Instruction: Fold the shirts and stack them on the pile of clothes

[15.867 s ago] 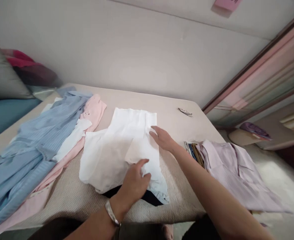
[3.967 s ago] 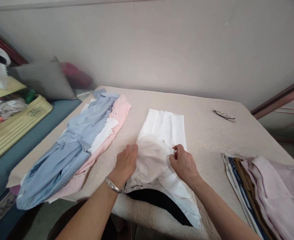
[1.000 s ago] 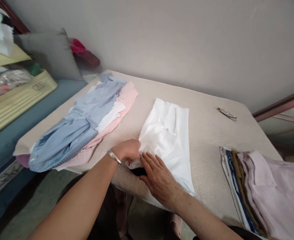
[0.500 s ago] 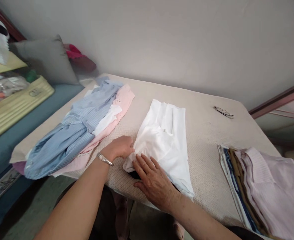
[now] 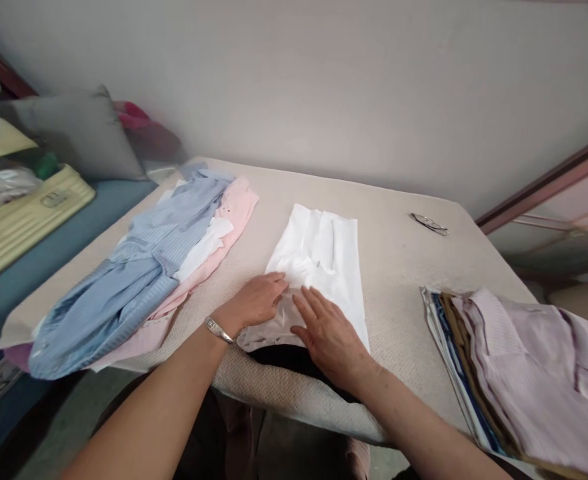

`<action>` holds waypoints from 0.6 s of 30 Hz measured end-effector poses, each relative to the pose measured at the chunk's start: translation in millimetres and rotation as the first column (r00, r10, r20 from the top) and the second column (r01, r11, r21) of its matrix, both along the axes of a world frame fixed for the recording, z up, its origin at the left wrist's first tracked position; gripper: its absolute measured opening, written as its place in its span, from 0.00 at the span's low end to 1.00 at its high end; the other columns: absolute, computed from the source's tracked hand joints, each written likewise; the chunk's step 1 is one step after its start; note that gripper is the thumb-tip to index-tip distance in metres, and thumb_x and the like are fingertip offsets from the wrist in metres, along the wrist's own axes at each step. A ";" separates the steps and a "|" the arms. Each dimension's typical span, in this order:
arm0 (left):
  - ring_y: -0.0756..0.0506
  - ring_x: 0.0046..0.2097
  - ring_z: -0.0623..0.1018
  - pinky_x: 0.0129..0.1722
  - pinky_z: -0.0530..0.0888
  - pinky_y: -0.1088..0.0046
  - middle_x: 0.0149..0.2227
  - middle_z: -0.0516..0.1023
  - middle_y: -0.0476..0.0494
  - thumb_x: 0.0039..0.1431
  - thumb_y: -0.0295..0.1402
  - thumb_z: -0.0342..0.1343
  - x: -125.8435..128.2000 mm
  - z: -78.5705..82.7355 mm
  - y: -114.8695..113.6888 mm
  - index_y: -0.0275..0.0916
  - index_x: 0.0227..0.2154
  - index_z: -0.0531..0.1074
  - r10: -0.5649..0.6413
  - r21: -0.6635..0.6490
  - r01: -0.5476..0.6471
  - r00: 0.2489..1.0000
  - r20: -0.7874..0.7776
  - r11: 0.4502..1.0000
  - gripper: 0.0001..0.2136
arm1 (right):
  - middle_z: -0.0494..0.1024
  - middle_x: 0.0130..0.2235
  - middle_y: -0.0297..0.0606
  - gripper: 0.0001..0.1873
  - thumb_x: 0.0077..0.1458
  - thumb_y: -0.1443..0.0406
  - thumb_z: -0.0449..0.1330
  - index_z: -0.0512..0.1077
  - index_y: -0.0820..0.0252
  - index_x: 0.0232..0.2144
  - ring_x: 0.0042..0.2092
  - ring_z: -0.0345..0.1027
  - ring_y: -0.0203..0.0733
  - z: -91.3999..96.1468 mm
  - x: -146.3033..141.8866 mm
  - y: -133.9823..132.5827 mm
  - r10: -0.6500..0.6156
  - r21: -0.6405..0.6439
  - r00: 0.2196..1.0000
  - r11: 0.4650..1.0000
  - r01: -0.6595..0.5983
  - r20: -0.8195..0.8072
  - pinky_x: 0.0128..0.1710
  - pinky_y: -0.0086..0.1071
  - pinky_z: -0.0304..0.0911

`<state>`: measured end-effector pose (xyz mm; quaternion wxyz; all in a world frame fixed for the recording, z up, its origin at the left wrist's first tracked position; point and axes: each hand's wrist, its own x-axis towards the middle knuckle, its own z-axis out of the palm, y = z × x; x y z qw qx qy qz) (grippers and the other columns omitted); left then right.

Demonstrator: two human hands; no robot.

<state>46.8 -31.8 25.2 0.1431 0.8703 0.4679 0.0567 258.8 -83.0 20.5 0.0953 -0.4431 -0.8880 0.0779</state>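
A white garment (image 5: 341, 267) lies folded into a long narrow shape on the padded table (image 5: 389, 267), its near part bunched up. My left hand (image 5: 259, 303), with a silver bracelet at the wrist, rests on the garment's left side, fingers bent and closed on the cloth. On the right, my right hand (image 5: 331, 337) presses on the near part with fingers stretched out. Black cloth (image 5: 289, 357) shows under the garment's near edge. What lies under my palms is hidden.
Blue, white and pink clothes (image 5: 149, 260) lie piled on the left. A stack of folded clothes (image 5: 524, 380) sits at the right front. Eyeglasses (image 5: 428, 224) lie toward the back right. A grey cushion (image 5: 74, 133) and a pale yellow box (image 5: 34, 220) are further left.
Both hands have moved forward over the white garment. Its near edge has drawn back from the table's front, showing more black cloth. The view has shifted slightly.
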 end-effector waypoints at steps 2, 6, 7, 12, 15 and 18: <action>0.41 0.70 0.62 0.66 0.64 0.61 0.70 0.60 0.31 0.69 0.28 0.44 1.5 -1.1 0.6 0.34 0.63 0.65 0.047 0.074 -0.048 0.999 0.012 0.996 0.22 | 0.52 0.72 0.53 0.32 0.68 0.57 0.55 0.57 0.59 0.70 0.73 0.45 0.60 -8.9 12.2 11.8 -0.104 0.017 0.991 0.994 0.103 0.081 0.66 0.59 0.55; 0.35 0.73 0.55 0.68 0.59 0.51 0.73 0.51 0.30 0.72 0.38 0.44 5.4 -13.1 -1.6 0.35 0.69 0.56 0.103 0.046 -0.099 0.990 -0.094 0.994 0.26 | 0.56 0.71 0.54 0.33 0.67 0.53 0.56 0.61 0.59 0.68 0.71 0.49 0.63 -14.9 28.5 23.6 -0.164 -0.027 0.955 0.984 0.176 0.249 0.65 0.63 0.53; 0.34 0.73 0.55 0.68 0.59 0.50 0.73 0.51 0.30 0.72 0.39 0.44 6.0 -15.4 -2.5 0.35 0.69 0.56 0.100 0.024 -0.098 0.988 -0.120 0.995 0.26 | 0.57 0.71 0.55 0.31 0.67 0.52 0.56 0.63 0.61 0.66 0.71 0.49 0.62 -11.9 30.8 24.1 -0.158 -0.036 0.952 0.984 0.173 0.263 0.65 0.62 0.53; 0.36 0.75 0.48 0.70 0.53 0.48 0.75 0.44 0.31 0.74 0.39 0.42 11.9 -15.1 -5.2 0.37 0.72 0.50 0.111 0.180 -0.100 0.992 -0.054 0.979 0.28 | 0.60 0.69 0.54 0.26 0.70 0.57 0.53 0.64 0.63 0.65 0.71 0.50 0.58 9.3 36.7 17.8 -0.130 -0.012 0.974 0.991 0.135 0.185 0.66 0.57 0.53; 0.36 0.75 0.44 0.71 0.51 0.48 0.76 0.40 0.32 0.73 0.40 0.43 18.7 -23.3 -7.1 0.38 0.73 0.47 0.071 0.209 -0.064 0.997 -0.025 0.976 0.29 | 0.55 0.72 0.50 0.28 0.70 0.60 0.53 0.59 0.58 0.69 0.72 0.47 0.57 6.0 38.1 11.4 -0.081 -0.020 0.987 0.996 0.084 0.140 0.66 0.56 0.53; 0.36 0.75 0.47 0.70 0.52 0.46 0.75 0.45 0.31 0.74 0.44 0.42 23.2 -36.4 -9.1 0.40 0.72 0.49 0.005 0.100 0.002 0.998 -0.068 0.995 0.29 | 0.55 0.72 0.50 0.30 0.68 0.59 0.55 0.59 0.56 0.69 0.72 0.47 0.58 -1.3 44.6 10.2 0.002 -0.111 0.988 0.994 0.015 0.155 0.65 0.56 0.55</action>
